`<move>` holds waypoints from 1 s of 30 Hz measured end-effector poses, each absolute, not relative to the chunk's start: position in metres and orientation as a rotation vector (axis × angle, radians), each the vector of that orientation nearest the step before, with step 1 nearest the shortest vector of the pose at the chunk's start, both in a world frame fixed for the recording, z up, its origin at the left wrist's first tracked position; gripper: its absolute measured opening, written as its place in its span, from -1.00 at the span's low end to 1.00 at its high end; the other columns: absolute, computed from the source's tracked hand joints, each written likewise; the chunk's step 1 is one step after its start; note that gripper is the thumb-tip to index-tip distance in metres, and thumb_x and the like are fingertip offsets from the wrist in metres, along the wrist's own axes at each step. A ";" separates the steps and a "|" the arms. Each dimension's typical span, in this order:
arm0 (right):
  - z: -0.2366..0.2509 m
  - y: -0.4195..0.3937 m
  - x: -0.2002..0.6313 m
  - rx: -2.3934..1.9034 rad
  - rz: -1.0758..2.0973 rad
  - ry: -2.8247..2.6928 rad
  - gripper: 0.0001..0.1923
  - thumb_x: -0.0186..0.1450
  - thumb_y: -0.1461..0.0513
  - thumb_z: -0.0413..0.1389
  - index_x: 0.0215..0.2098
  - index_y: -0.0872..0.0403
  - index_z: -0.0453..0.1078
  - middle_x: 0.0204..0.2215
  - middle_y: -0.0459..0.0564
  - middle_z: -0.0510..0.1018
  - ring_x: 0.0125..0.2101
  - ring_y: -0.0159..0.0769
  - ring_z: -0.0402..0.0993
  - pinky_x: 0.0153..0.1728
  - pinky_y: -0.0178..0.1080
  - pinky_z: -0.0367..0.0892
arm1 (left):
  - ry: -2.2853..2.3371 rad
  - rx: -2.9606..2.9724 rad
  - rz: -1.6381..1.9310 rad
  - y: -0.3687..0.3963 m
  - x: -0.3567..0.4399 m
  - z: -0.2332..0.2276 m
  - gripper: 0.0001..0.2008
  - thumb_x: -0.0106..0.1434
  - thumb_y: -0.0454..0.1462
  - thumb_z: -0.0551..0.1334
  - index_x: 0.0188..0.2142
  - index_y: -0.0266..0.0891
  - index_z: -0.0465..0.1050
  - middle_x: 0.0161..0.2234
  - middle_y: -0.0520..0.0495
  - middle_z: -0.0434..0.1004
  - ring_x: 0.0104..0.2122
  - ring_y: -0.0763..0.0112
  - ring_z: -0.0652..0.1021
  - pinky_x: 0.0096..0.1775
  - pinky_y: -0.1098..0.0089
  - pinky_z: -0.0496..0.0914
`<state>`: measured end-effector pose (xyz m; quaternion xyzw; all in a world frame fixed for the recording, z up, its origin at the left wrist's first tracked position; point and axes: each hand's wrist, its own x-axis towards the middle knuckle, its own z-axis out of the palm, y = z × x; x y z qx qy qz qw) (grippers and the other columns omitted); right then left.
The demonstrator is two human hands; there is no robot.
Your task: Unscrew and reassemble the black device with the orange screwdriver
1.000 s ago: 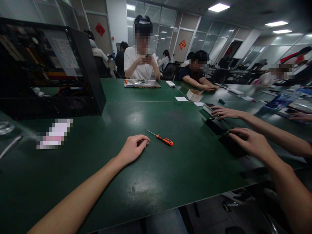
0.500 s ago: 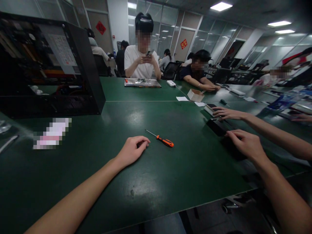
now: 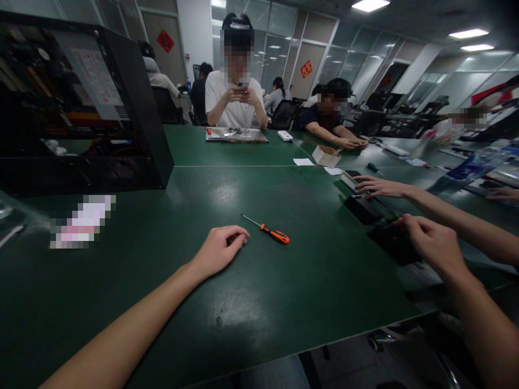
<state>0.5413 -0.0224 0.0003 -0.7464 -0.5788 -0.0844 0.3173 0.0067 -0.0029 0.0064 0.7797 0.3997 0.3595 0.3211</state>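
My left hand rests on the green table with fingers loosely bent, a gap showing under the index finger, and nothing held. Just beyond its fingertips lies an orange-and-black screwdriver, shaft pointing away to the left, untouched. At the right, my right hand is pinched above a flat black object. What its fingers grip is too dark to make out. Beside it stands a small black block. A co-worker's hand reaches in from the right, fingers spread over a narrow white box.
A black computer case with its side uncovered stands at the left, behind a blurred pinkish paper. Across the table, a person holds a phone behind a flat panel. Farther right are an open cardboard box and white papers.
My right hand has moved right, away from the black block, with its fingers pinched. My left hand and the screwdriver have stayed put. The view has shifted slightly.
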 end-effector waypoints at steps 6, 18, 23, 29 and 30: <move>-0.001 -0.033 0.543 -1.734 -0.008 -1.851 -0.56 0.17 -0.13 0.17 -0.21 -0.02 0.61 -0.07 0.04 0.66 -0.03 0.01 0.58 0.14 -0.01 0.35 | 1.049 2.057 0.938 -0.003 0.007 0.007 -0.81 0.35 -0.28 0.17 -0.22 -0.23 0.59 -0.35 -0.07 0.66 -0.36 0.32 0.63 -0.29 0.38 0.46; -0.009 -0.028 0.545 -1.740 -0.059 -1.933 -0.57 0.28 -0.07 0.07 -0.13 0.03 0.56 -0.05 0.10 0.66 -0.02 0.00 0.59 0.08 -0.02 0.42 | 1.049 2.092 0.931 -0.002 0.006 0.004 -0.82 0.35 -0.27 0.18 -0.21 -0.21 0.59 -0.34 -0.06 0.67 -0.34 0.31 0.64 -0.26 0.37 0.47; -0.010 -0.027 0.548 -1.769 0.050 -1.916 -0.60 0.29 0.00 0.01 -0.09 0.02 0.51 0.00 0.11 0.64 0.02 0.00 0.57 0.11 0.00 0.41 | 1.046 2.088 0.932 -0.002 0.007 0.005 -0.82 0.35 -0.28 0.18 -0.21 -0.21 0.59 -0.34 -0.05 0.67 -0.34 0.31 0.64 -0.25 0.36 0.46; -0.014 -0.028 0.549 -1.802 0.073 -1.893 -0.58 0.29 0.14 -0.07 -0.01 0.01 0.49 0.06 0.11 0.60 0.10 -0.01 0.52 0.16 0.01 0.38 | 1.055 2.004 0.921 -0.002 0.006 0.005 -0.81 0.35 -0.28 0.18 -0.21 -0.23 0.59 -0.35 -0.06 0.66 -0.36 0.32 0.63 -0.27 0.36 0.46; -0.016 -0.030 0.550 -1.808 0.073 -1.879 -0.56 0.29 0.16 -0.09 0.02 0.01 0.49 0.09 0.10 0.59 0.13 -0.02 0.50 0.18 0.01 0.35 | 1.056 1.969 0.926 -0.001 0.006 0.005 -0.81 0.35 -0.27 0.17 -0.21 -0.23 0.58 -0.36 -0.06 0.65 -0.37 0.33 0.63 -0.29 0.37 0.46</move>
